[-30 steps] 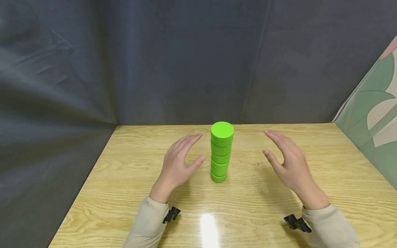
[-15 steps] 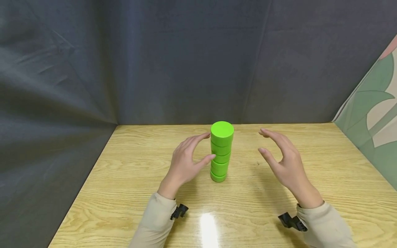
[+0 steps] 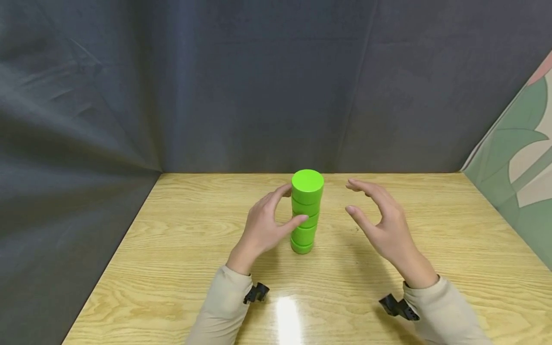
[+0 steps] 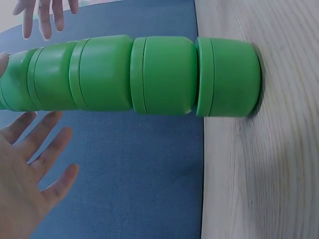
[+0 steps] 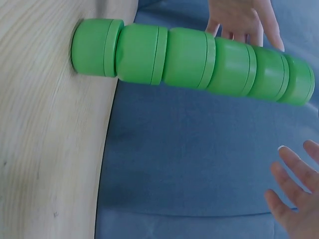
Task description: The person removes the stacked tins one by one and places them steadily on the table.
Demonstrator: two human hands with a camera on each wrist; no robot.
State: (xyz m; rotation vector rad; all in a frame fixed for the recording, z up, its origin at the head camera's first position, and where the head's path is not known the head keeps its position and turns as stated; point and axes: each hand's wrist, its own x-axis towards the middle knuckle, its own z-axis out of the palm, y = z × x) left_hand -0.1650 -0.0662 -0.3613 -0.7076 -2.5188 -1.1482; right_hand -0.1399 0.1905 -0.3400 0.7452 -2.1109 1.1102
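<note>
A tall stack of several round green lidded jars stands upright on the wooden table. Beside its left side, in the head view, is my left hand, with its thumb overlapping the front of the stack and its fingers reaching toward the far side. The left wrist view shows those relaxed fingers spread right at the jars. My right hand hovers to the right of the stack, thumb and fingers apart around air. In the right wrist view a gap separates its fingertips from the jars.
Pale wood grain covers the table. A dark cloth hangs along its back and left sides. On the right is a curtain with a leaf pattern. Black camera mounts sit at both sleeves.
My left hand has moved right, from clear of the stack to beside it with its thumb across the front. My right hand has come left, closer to the stack. The jars stay put.
</note>
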